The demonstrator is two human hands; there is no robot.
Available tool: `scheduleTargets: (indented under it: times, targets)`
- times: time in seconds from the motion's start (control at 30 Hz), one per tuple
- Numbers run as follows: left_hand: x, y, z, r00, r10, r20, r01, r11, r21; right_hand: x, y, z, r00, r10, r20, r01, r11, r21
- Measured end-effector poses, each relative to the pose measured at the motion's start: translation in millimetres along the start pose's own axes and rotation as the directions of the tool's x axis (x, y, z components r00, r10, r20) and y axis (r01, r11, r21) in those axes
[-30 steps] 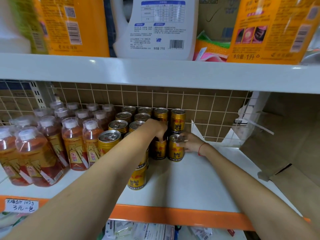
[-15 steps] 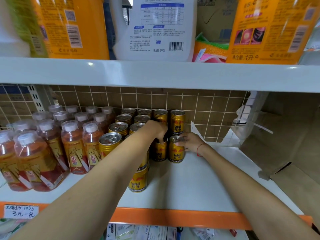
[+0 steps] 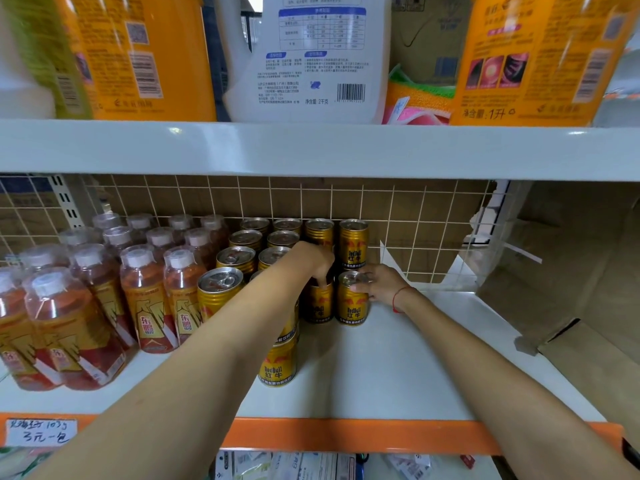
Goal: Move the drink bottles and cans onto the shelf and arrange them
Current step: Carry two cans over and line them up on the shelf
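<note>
Several gold Red Bull cans stand in rows on the white shelf (image 3: 398,368), reaching back to the wire grid. My left hand (image 3: 317,259) grips the top of one gold can (image 3: 318,306) from above. Beside it, my right hand (image 3: 379,282) holds the rim of a second can (image 3: 350,304) from the right side. Both cans stand upright on the shelf and touch each other. One more can (image 3: 277,363) stands near the front, partly hidden by my left forearm. Orange drink bottles (image 3: 149,299) with white caps fill the shelf's left part.
The upper shelf (image 3: 311,147) overhangs closely and carries large orange jugs (image 3: 533,57) and a white jug (image 3: 311,57). A wire grid (image 3: 398,209) backs the lower shelf. Cardboard (image 3: 571,271) closes the right side. A handwritten price tag (image 3: 40,433) hangs on the orange front edge.
Both hands stay on the same two cans, which hold their place on the shelf. The camera has tilted slightly, so the scene sits a little lower in frame.
</note>
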State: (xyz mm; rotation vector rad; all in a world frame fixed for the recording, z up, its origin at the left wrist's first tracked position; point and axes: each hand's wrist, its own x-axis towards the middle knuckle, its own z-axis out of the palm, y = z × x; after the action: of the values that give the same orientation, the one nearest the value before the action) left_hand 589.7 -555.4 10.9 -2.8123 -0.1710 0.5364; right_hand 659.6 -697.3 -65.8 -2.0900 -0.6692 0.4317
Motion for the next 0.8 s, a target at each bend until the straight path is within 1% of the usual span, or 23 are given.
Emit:
scheduleTargets:
  times: [0.3, 0.47, 0.57, 0.7, 0.8]
  targets:
    - [-2, 3, -1, 1.0, -0.012, 0.014, 0.012, 1.0, 0.009, -1, -1, 1, 1.0, 0.019, 0.008, -0.018, 1.0, -0.023]
    - [-4, 10, 0, 0.998, -0.014, 0.056, 0.012, 0.999, 0.036, -5, -4, 1, 1.0, -0.003, -0.011, 0.001, 0.992, -0.129]
    - [-9, 17, 2, 0.998, -0.017, 0.064, 0.016, 1.0, 0.018, -13, -5, 0, 0.999, -0.023, -0.024, 0.019, 0.987, -0.16]
    - [-14, 27, 10, 0.999, -0.018, 0.028, 0.019, 0.999, -0.028, -29, -5, -6, 0.998, -0.05, -0.045, 0.041, 0.981, -0.189]
    - [-22, 37, 20, 0.998, -0.031, -0.051, 0.025, 0.994, -0.11, -45, -6, -10, 0.996, -0.066, -0.055, 0.052, 0.973, -0.225]
